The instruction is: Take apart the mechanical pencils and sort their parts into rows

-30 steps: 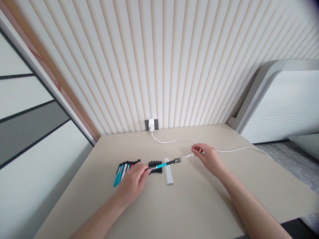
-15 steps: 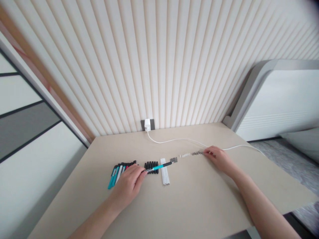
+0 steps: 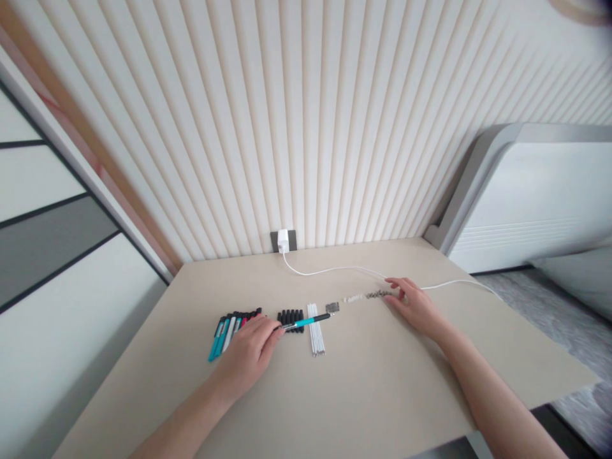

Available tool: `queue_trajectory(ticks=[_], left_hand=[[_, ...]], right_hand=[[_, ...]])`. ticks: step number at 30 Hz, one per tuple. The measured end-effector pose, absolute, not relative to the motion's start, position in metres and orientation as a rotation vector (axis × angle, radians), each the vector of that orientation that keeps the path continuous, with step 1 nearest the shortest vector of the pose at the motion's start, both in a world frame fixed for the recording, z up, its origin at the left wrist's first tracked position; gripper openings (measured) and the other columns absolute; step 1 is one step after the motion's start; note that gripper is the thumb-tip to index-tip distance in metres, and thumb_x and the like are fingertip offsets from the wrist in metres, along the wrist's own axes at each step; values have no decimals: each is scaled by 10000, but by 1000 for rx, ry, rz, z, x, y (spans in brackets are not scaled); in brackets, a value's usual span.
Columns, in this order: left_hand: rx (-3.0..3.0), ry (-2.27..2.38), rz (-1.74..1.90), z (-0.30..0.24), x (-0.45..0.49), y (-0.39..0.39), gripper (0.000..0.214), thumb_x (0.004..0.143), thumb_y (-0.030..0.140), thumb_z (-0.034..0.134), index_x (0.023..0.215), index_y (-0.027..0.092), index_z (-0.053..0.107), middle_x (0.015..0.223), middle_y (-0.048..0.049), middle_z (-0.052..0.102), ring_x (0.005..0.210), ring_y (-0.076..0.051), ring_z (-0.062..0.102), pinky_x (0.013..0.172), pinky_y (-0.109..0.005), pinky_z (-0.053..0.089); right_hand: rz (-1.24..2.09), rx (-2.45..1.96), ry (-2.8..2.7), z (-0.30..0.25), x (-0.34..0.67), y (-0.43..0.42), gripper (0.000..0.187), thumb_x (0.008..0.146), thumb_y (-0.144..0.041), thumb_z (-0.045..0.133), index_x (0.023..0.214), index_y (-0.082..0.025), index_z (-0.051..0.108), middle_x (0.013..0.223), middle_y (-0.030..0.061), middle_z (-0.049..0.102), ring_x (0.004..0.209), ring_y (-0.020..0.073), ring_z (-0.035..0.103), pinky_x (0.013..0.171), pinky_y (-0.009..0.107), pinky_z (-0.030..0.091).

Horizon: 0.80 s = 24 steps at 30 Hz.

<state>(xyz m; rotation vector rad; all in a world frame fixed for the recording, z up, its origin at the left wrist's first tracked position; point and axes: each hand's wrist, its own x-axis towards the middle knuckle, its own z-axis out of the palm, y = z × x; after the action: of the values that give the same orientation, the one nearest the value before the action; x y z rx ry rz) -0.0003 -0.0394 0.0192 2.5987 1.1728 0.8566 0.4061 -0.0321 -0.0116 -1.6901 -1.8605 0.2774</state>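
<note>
A teal pen with a black grip (image 3: pixel 306 321) is pinched in my left hand (image 3: pixel 251 347), its tip pointing right. Beneath that hand lies a row of pen barrels (image 3: pixel 224 335) in teal, white, black and red. My right hand (image 3: pixel 417 307) hovers by a row of small dark metal parts (image 3: pixel 377 294), thumb and fingers apart. Left of those parts are small white pieces (image 3: pixel 352 298) and a patch of little grey springs or similar parts (image 3: pixel 332 307). Black grips (image 3: pixel 289 317) and white refills (image 3: pixel 316 330) lie side by side near the pen.
A white charger (image 3: pixel 283 241) is plugged into the wall socket, and its cable (image 3: pixel 335 269) runs across the table (image 3: pixel 363 389) behind my right hand. A grey headboard (image 3: pixel 535 191) and bed stand to the right. A dark-edged object (image 3: pixel 452 449) sits at the front edge.
My right hand has opened its fingers and shifted slightly left at the dark metal parts. The left hand still holds the pen in nearly the same place.
</note>
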Motion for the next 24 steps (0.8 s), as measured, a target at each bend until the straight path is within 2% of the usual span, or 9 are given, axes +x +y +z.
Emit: queue_trajectory(ticks=[4,6,9,11,15,19,24], left_hand=[[2576,1174,876,22,1,-39,177,966,254,439,907,195,596,802,-22,624,785,-164,608,736,-273,484],[2564,1164,883,23,2,-40,179,966,265,441,942,198,605,821,-27,630,792,-166,613,724,-271,487],[2542,1179,923,24,1,-40,191,971,272,437,973,196,612,834,-31,634,797,-167,616,733,-275,490],[2527,1201,958,23,-2,-39,193,974,271,434,988,192,610,842,-34,632,799,-167,613,739,-276,487],[2534,1209,968,20,-8,-38,175,972,264,450,1002,189,605,829,-36,618,792,-167,589,741,-278,465],[2543,1156,905,18,-5,-43,177,960,251,465,888,176,609,762,-25,602,778,-166,565,818,-306,433],[2277,1168,728,22,4,-50,391,985,291,368,648,173,529,586,6,522,586,-127,515,590,-237,385]], right_hand=[[146,-1490,-1802,10,368,-45,270,937,-376,464,1049,-206,640,999,104,631,856,221,588,729,340,501],[201,-1329,-1934,23,337,-48,260,958,-337,437,1030,-209,651,989,106,638,933,234,586,834,374,477],[386,-1143,-2226,40,291,-44,273,975,-310,412,1058,-223,656,1018,92,654,959,230,583,880,391,447],[554,-1050,-2307,45,269,-38,293,991,-291,373,1077,-225,646,1000,70,669,931,210,593,863,361,448],[828,-1026,-2297,35,252,-28,322,1010,-285,327,990,-207,638,843,24,670,744,158,590,698,269,456],[600,-1075,-2290,15,257,-34,296,1000,-287,369,955,-179,641,814,50,645,760,180,556,716,298,429],[371,-1114,-2350,11,263,-45,253,986,-232,390,959,-173,634,770,64,616,729,201,510,680,331,408]])
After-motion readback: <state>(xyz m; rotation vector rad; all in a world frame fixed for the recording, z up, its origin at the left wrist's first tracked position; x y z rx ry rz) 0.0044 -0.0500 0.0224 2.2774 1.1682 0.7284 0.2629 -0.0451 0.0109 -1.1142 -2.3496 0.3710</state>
